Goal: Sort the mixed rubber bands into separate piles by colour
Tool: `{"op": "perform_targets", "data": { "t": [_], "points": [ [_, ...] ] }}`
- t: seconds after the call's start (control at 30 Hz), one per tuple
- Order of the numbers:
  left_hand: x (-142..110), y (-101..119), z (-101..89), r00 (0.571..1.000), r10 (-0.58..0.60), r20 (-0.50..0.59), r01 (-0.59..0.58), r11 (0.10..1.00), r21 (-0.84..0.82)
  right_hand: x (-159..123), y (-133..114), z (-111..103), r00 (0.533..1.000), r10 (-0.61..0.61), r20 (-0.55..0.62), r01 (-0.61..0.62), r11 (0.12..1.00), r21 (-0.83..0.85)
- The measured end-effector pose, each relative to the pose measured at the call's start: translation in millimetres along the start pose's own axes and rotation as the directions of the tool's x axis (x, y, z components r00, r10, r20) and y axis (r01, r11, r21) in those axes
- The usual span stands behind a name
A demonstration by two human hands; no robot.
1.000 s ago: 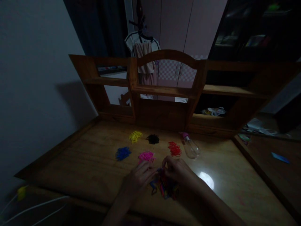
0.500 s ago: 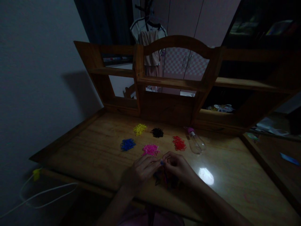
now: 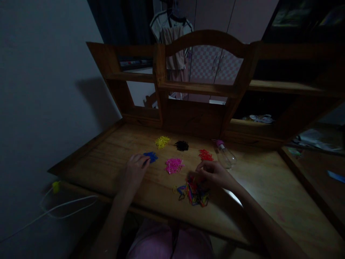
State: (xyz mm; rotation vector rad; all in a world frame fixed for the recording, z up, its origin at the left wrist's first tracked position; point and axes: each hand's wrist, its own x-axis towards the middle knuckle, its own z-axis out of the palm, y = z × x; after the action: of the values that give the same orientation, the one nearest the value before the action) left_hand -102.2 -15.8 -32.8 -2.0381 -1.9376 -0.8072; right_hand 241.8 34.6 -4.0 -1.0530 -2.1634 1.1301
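Note:
My left hand [image 3: 136,166] is at the near left edge of a pile of blue paper-clip-like pieces [image 3: 152,156], its fingertips drawn together. Something dark blue shows at the tips, but I cannot tell whether it is held or part of the pile. Over a mixed heap of coloured clips [image 3: 196,194], my right hand [image 3: 211,172] has thumb and fingers pinched; whatever is between them is too dark to make out. Between the hands lies a pink pile [image 3: 174,165]. Sorted black [image 3: 182,145], yellow [image 3: 162,142] and red [image 3: 206,155] piles sit farther back.
A clear bulb-shaped bottle with a purple cap [image 3: 227,157] lies right of the red pile. Wooden shelving [image 3: 199,87] rises along the back of the desk [image 3: 102,158]. A white cord [image 3: 68,214] with a yellow piece hangs at the front left.
My hands were together over the mixed heap, with a blue piece at the fingertips. The left has moved left to the blue pile; the right has shifted slightly right, uncovering the heap.

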Motion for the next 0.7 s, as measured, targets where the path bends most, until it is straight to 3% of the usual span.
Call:
{"op": "perform_targets", "data": {
  "t": [0.13,0.27,0.37,0.43,0.53,0.7],
  "points": [
    [-1.5,0.5,-3.2,1.000,-0.015,0.006,0.015,1.000,-0.011,-0.8,-1.9,-2.1,1.000,-0.011,-0.012,0.011,1.000,0.012],
    [-7.9,29.3,-14.3,0.996,0.032,0.087,-0.013,0.976,-0.216,-0.6,-7.7,-1.1,0.999,-0.009,-0.045,0.012,0.999,0.046],
    [-17.4,60.3,-21.1,0.934,0.218,0.284,-0.079,0.899,-0.431,-0.6,-9.3,-1.3,0.998,0.015,-0.055,-0.011,0.997,0.071],
    [-23.8,78.2,-21.1,0.883,0.303,0.359,-0.094,0.862,-0.497,-0.9,-9.9,-1.5,0.999,0.031,-0.040,-0.027,0.994,0.110],
    [-29.1,94.4,-15.4,0.866,0.337,0.370,-0.102,0.842,-0.531,-1.3,-10.9,-1.5,0.999,0.040,-0.018,-0.036,0.985,0.168],
    [-25.9,100.5,-5.7,0.844,0.393,0.365,-0.127,0.807,-0.576,-0.5,-11.2,-1.4,0.998,0.065,-0.023,-0.060,0.985,0.163]
  ]
}}
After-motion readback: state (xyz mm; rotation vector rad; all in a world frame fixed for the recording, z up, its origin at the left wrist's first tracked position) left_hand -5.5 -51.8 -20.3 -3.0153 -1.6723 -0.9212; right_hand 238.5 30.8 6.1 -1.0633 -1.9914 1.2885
